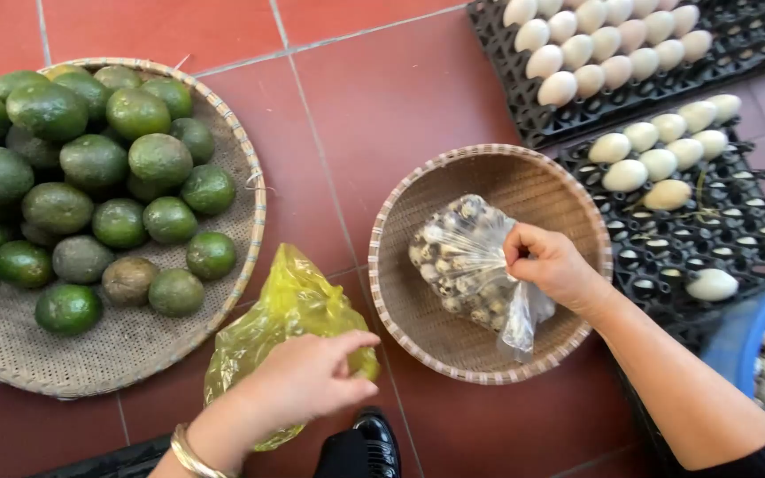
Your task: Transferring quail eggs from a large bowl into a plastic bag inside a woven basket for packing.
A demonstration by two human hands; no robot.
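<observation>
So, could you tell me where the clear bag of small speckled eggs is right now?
The clear bag lies inside the small woven basket, right of centre in the head view, with the right hand gripping it, just left of the black egg trays.

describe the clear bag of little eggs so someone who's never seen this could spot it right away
Find the small round woven basket on the red tile floor, left of the black egg trays. Inside it lies the clear plastic bag of small speckled eggs, pinched at its neck by the right hand. Unlike the yellow bag under the left hand, it is transparent.
</observation>
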